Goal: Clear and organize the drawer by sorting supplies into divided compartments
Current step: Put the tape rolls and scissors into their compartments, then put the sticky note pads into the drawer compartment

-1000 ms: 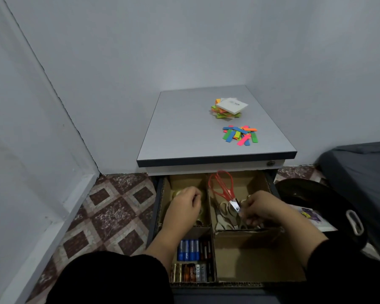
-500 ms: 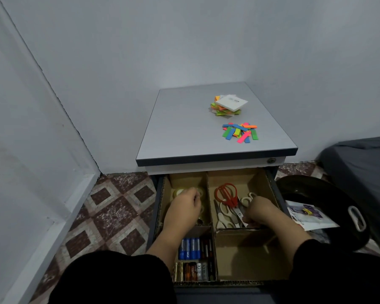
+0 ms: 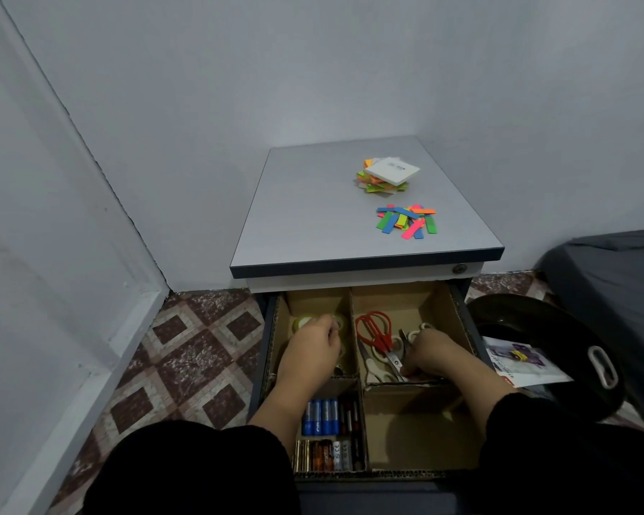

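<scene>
Since a second ago the red scissors (image 3: 376, 332) went from being held up on end to lying flat in the back right compartment, and the right hand (image 3: 430, 356) dropped down with them. Left hand (image 3: 313, 347) has barely moved.

Going left to right: patterned brown floor tiles (image 3: 190, 366) on the far left, then the open drawer (image 3: 461, 321) with its cardboard dividers (image 3: 354, 328). Back left compartment has rolls of tape (image 3: 302, 323), and the left hand is in there with fingers curled down over them. It's touching the rolls, but I can't tell if it's really gripping one. In front of that, the batteries (image 3: 322, 418) are lined up in their own slot.

Next compartment over holds the red scissors plus a few white-handled scissors (image 3: 374, 366) piled beside them. The right hand sits on that pile, fingers curled down among the blades and handles; whether it's pinching a pair is hidden.

Up on the cabinet top (image 3: 313, 217) there's a stack of sticky notes (image 3: 387, 176) and a loose heap of coloured strips (image 3: 406, 221). Far right is a black bin (image 3: 558, 328) with some paper (image 3: 525, 362) in it.
</scene>
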Action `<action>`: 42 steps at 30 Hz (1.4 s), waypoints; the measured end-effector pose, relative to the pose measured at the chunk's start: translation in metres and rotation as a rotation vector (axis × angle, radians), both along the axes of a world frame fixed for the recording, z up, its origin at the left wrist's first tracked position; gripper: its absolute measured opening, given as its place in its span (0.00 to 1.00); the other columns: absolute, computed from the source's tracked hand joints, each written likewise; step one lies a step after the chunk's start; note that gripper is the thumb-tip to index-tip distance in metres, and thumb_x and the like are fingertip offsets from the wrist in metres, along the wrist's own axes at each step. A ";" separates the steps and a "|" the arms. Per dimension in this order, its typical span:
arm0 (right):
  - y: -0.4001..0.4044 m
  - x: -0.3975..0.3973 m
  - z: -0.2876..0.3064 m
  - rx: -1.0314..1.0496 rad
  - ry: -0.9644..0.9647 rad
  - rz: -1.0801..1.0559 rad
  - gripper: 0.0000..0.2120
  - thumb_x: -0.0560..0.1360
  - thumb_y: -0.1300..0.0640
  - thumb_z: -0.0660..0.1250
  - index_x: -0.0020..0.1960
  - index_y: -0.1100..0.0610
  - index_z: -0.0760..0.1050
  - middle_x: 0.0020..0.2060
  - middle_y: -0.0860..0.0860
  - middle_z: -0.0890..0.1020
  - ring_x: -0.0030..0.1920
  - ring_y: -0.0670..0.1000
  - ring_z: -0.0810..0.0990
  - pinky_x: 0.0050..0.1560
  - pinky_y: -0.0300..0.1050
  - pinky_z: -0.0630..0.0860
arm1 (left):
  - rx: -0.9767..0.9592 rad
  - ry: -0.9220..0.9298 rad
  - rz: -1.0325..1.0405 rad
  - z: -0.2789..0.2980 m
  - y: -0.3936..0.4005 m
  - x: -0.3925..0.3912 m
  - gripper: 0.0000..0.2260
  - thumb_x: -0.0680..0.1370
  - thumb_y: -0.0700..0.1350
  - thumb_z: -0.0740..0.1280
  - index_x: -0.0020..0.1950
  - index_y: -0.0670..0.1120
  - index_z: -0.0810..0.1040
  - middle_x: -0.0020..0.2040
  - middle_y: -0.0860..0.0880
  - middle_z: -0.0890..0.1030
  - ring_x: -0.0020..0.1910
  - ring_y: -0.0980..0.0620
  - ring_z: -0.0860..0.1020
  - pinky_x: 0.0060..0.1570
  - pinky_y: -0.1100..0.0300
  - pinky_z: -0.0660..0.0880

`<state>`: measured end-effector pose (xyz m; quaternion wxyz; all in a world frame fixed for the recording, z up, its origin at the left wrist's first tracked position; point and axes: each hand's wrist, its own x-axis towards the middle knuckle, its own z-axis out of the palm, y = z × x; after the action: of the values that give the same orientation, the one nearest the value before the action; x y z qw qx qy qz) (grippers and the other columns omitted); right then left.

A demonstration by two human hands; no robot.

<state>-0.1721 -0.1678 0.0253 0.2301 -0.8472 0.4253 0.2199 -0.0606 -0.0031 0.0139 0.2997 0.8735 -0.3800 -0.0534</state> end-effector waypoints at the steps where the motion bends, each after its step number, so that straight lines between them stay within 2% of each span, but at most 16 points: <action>1: 0.000 0.000 0.000 -0.003 -0.004 0.005 0.18 0.73 0.51 0.71 0.58 0.59 0.76 0.46 0.51 0.77 0.51 0.51 0.79 0.53 0.42 0.77 | -0.001 -0.001 -0.001 0.000 0.000 0.000 0.05 0.80 0.46 0.60 0.45 0.52 0.72 0.40 0.54 0.75 0.35 0.59 0.74 0.31 0.67 0.65; 3: -0.001 0.000 -0.002 -0.004 -0.030 0.003 0.17 0.73 0.51 0.72 0.57 0.59 0.76 0.46 0.52 0.77 0.53 0.52 0.79 0.54 0.43 0.77 | -0.003 0.003 0.001 0.000 0.000 0.000 0.05 0.80 0.46 0.61 0.45 0.52 0.72 0.40 0.54 0.75 0.36 0.59 0.74 0.32 0.67 0.65; 8: -0.002 -0.003 -0.005 -0.024 -0.063 0.001 0.14 0.72 0.54 0.73 0.54 0.59 0.78 0.48 0.53 0.81 0.50 0.51 0.80 0.51 0.42 0.78 | -0.001 -0.001 0.006 0.000 0.000 -0.001 0.05 0.80 0.46 0.61 0.44 0.52 0.72 0.39 0.54 0.75 0.35 0.58 0.74 0.32 0.65 0.66; 14: -0.001 -0.006 -0.005 -0.052 -0.102 -0.003 0.09 0.71 0.55 0.73 0.47 0.59 0.78 0.39 0.50 0.77 0.44 0.49 0.78 0.44 0.40 0.76 | 0.011 0.006 0.016 0.001 0.000 0.000 0.05 0.80 0.47 0.60 0.44 0.52 0.72 0.39 0.54 0.75 0.35 0.56 0.75 0.33 0.63 0.68; 17: -0.001 -0.008 -0.007 -0.037 -0.163 -0.025 0.08 0.74 0.56 0.70 0.49 0.59 0.80 0.44 0.52 0.81 0.46 0.50 0.80 0.49 0.43 0.79 | 0.009 -0.004 0.013 0.000 0.000 -0.001 0.05 0.80 0.47 0.60 0.45 0.52 0.72 0.39 0.53 0.75 0.35 0.56 0.75 0.32 0.63 0.67; 20: 0.003 -0.015 -0.009 -0.090 -0.346 0.006 0.06 0.77 0.55 0.65 0.49 0.55 0.80 0.42 0.51 0.80 0.43 0.49 0.80 0.49 0.48 0.80 | -0.037 -0.015 -0.002 0.003 0.000 -0.002 0.05 0.80 0.46 0.60 0.46 0.51 0.73 0.40 0.54 0.75 0.37 0.56 0.75 0.34 0.61 0.72; 23: 0.015 -0.022 0.000 -0.255 -0.503 0.180 0.06 0.79 0.51 0.61 0.52 0.50 0.76 0.44 0.46 0.79 0.42 0.44 0.79 0.46 0.42 0.79 | -0.188 -0.042 0.003 0.012 0.000 -0.002 0.04 0.80 0.44 0.62 0.48 0.50 0.76 0.43 0.56 0.75 0.40 0.60 0.74 0.40 0.64 0.74; 26: 0.021 -0.020 0.014 -0.377 -0.715 0.285 0.07 0.78 0.49 0.62 0.53 0.49 0.76 0.45 0.44 0.78 0.44 0.43 0.77 0.44 0.38 0.77 | -0.427 -0.162 0.019 0.039 -0.005 0.005 0.04 0.79 0.41 0.64 0.49 0.47 0.78 0.41 0.56 0.75 0.39 0.63 0.73 0.39 0.70 0.69; 28: 0.019 -0.015 0.031 -0.407 -0.860 0.293 0.07 0.77 0.49 0.64 0.52 0.49 0.77 0.45 0.42 0.78 0.44 0.40 0.76 0.43 0.32 0.73 | -0.512 -0.215 0.046 0.067 -0.015 0.019 0.04 0.79 0.41 0.63 0.49 0.45 0.78 0.39 0.56 0.74 0.37 0.61 0.72 0.38 0.69 0.69; 31: 0.011 0.000 0.067 -0.354 -1.054 0.204 0.04 0.77 0.52 0.66 0.51 0.49 0.78 0.43 0.42 0.78 0.44 0.40 0.76 0.45 0.32 0.73 | -0.476 -0.101 0.125 0.102 -0.033 0.049 0.05 0.80 0.43 0.62 0.51 0.46 0.77 0.41 0.55 0.75 0.40 0.58 0.73 0.40 0.66 0.71; 34: -0.010 0.024 0.102 -0.265 -1.212 -0.004 0.02 0.76 0.54 0.67 0.46 0.51 0.79 0.40 0.43 0.80 0.43 0.43 0.78 0.43 0.37 0.75 | -0.338 0.109 0.171 0.116 -0.049 0.083 0.07 0.80 0.45 0.60 0.56 0.48 0.75 0.49 0.51 0.77 0.46 0.53 0.75 0.45 0.59 0.74; 36: -0.030 0.042 0.118 -0.202 -1.273 -0.134 0.03 0.76 0.54 0.67 0.47 0.52 0.79 0.40 0.46 0.80 0.43 0.44 0.79 0.40 0.37 0.76 | -0.303 0.182 0.176 0.116 -0.055 0.102 0.06 0.79 0.45 0.62 0.55 0.49 0.75 0.50 0.51 0.77 0.47 0.53 0.75 0.46 0.59 0.72; 38: -0.055 0.061 0.127 -0.173 -1.288 -0.232 0.04 0.77 0.54 0.66 0.49 0.53 0.78 0.43 0.48 0.80 0.45 0.47 0.79 0.36 0.34 0.73 | -0.328 0.239 0.170 0.116 -0.061 0.115 0.05 0.79 0.44 0.63 0.54 0.50 0.75 0.50 0.51 0.77 0.47 0.53 0.75 0.46 0.61 0.71; 39: -0.068 0.071 0.130 -0.195 -1.272 -0.265 0.06 0.77 0.54 0.66 0.51 0.54 0.78 0.46 0.49 0.80 0.47 0.49 0.78 0.37 0.35 0.72 | -0.347 0.261 0.165 0.116 -0.063 0.121 0.05 0.78 0.44 0.63 0.53 0.50 0.75 0.49 0.52 0.77 0.47 0.54 0.75 0.46 0.61 0.72; 42: -0.107 0.102 0.137 -0.254 -1.148 -0.308 0.18 0.76 0.52 0.66 0.64 0.57 0.72 0.60 0.56 0.75 0.58 0.54 0.75 0.49 0.43 0.70 | -0.398 0.297 0.182 0.115 -0.069 0.136 0.05 0.77 0.41 0.64 0.51 0.50 0.76 0.46 0.53 0.77 0.46 0.54 0.75 0.44 0.62 0.72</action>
<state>-0.0704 -0.2743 0.1628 0.3490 -0.7800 0.3741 -0.3604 0.0758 -0.0724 0.1290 0.5214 0.8106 -0.2547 -0.0780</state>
